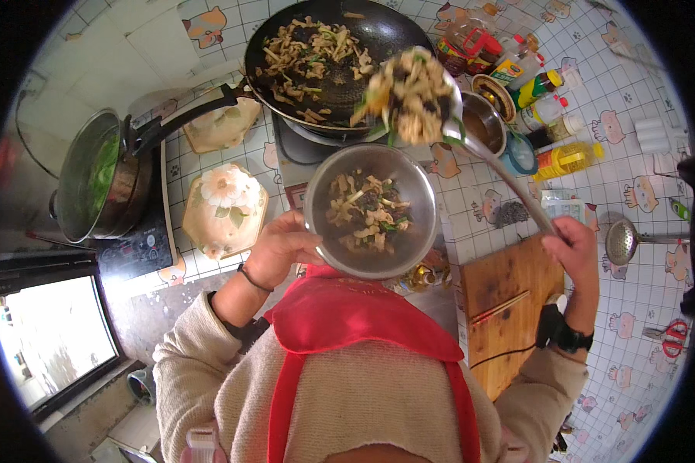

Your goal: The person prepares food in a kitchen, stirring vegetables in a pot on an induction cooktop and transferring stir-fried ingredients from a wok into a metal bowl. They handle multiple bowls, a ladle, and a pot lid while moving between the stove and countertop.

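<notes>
My left hand (289, 243) grips the rim of a round stainless steel bowl (420, 249) on its left side. Inside lies some stir-fried meat (370, 211) with green pieces and dark bits. My right hand (573, 243) holds the long handle of a metal ladle (498, 165). Its bowl is heaped with the same food (417, 95) and hangs above the right edge of a black wok (347, 87). More stir-fry (315, 49) covers the left and middle of the wok, which sits on a stove (301, 150) beyond the steel bowl.
A lidded pot (95, 173) with greens stands on an induction cooker (145, 249) at left. Floral plates (226, 231) lie beside it. Sauce bottles (533, 89) and an oil bottle (567, 160) line the right. Red-ended chopsticks (501, 307) rest on a wooden board (480, 278); a skimmer (622, 240) hangs nearby.
</notes>
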Available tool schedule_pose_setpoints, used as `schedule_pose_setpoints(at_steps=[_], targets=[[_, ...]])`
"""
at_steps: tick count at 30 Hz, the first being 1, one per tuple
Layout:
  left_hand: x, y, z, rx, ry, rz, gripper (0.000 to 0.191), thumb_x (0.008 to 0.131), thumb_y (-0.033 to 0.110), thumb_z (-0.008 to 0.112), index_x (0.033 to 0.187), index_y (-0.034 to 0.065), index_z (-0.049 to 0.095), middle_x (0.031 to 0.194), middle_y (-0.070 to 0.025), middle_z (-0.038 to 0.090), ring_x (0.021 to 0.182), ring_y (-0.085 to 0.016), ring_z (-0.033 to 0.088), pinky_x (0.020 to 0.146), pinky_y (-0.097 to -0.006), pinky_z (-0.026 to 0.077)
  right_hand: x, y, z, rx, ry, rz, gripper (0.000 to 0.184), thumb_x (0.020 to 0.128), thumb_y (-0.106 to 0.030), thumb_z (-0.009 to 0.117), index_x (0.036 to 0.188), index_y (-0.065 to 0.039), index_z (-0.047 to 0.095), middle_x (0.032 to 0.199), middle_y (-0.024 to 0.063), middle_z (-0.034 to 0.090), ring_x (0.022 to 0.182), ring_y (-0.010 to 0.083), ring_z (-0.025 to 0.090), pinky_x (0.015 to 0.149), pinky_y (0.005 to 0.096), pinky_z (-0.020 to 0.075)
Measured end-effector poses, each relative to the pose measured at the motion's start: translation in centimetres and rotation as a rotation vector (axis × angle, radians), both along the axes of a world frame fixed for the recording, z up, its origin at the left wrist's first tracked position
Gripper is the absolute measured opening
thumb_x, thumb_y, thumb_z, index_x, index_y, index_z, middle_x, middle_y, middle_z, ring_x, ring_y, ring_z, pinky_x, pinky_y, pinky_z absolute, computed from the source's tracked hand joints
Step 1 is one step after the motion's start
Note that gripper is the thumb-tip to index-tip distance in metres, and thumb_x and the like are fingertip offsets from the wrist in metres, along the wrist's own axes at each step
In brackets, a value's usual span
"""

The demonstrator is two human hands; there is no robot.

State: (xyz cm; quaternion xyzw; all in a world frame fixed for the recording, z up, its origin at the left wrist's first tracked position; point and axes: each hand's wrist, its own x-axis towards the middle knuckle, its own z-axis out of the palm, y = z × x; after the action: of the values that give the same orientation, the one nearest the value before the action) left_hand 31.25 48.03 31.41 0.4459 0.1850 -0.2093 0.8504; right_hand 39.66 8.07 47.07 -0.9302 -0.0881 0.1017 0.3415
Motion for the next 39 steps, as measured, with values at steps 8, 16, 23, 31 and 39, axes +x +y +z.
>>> schedule_pose_setpoints(at_steps=[8,16,23,31,39], targets=[[1.7,-1.6,-0.9,-0.008,-0.037,-0.108,0.025,0.074,0.006,0.056,0.097,-0.0019,0.051,0.089,-0.0135,0.061,0.072,-0.021,0.063,0.063,-0.0307,0.055,-5.3,1.1,4.1,-0.676,-0.579,0.354,0.029,0.058,-0.011,0.073,0.081,-0.004,0.056,0.061,0.0103,0.052,0.050,0.0248,0.049,0.047,0.0289,0.0382],[2.2,-2.7,-1.1,-0.033,-0.067,-0.081,0.020,0.072,0.001,0.059,0.091,-0.0001,0.052,0.083,-0.0098,0.060,0.065,-0.018,0.061,0.057,-0.0270,0.054,-5.6,-0.8,5.5,-0.314,-0.122,-0.110,0.022,0.062,-0.005,0.070,0.078,0.000,0.054,0.059,0.0033,0.052,0.052,0.0108,0.048,0.047,0.0250,0.0373],[0.4,-0.1,-0.9,-0.016,-0.076,0.007,0.020,0.072,0.000,0.058,0.091,-0.0004,0.052,0.084,-0.0108,0.060,0.067,-0.020,0.062,0.058,-0.0291,0.055,5.3,4.1,5.9,-0.212,0.043,-0.052,0.016,0.070,-0.013,0.065,0.075,-0.002,0.056,0.057,0.0024,0.052,0.045,0.0069,0.047,0.038,0.0225,0.0363],[-2.7,2.9,-1.5,0.012,-0.033,0.159,0.016,0.071,-0.001,0.056,0.087,0.0024,0.054,0.084,-0.0097,0.060,0.069,-0.021,0.062,0.059,-0.0305,0.055,17.8,14.6,10.4,-0.725,-0.054,0.143,0.019,0.064,-0.011,0.065,0.059,0.000,0.050,0.047,0.0067,0.048,0.035,0.0127,0.045,0.030,0.0272,0.0319],[-3.9,4.0,-1.5,-0.050,0.013,0.361,0.011,0.071,-0.005,0.057,0.077,0.0038,0.053,0.078,-0.0090,0.060,0.064,-0.021,0.061,0.057,-0.0326,0.055,22.3,16.6,1.1,-0.217,0.222,0.314,0.018,0.068,-0.017,0.065,0.063,-0.001,0.057,0.047,0.0048,0.051,0.036,0.0112,0.045,0.032,0.0252,0.0343]])
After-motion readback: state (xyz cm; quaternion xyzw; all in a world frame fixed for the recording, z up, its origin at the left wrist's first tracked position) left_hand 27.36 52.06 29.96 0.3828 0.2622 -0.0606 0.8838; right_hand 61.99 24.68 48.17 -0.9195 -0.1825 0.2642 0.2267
